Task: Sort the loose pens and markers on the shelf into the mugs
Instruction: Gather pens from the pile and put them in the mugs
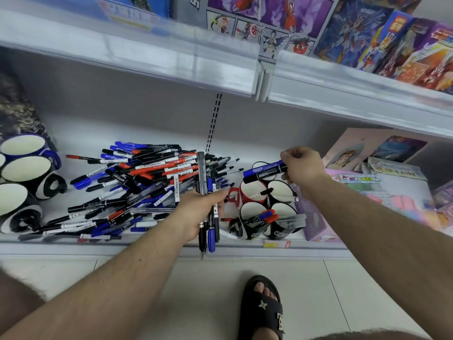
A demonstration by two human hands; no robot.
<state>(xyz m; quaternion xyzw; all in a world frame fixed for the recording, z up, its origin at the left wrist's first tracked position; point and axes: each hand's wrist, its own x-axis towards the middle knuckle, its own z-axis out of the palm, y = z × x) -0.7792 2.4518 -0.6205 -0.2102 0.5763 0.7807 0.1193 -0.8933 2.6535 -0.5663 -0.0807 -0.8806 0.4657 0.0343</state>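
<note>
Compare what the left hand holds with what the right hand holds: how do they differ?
The left hand grips a mixed bundle of pens, pointing roughly upright in the picture, beside the loose pile. The right hand pinches two thick markers, blue and black, lying sideways above the mugs. The bundle's pens are thinner. Both hands hold blue and black items.

arms (127, 273): bare, sleeveless | foot: black slide sandal (263, 307), metal emblems
</note>
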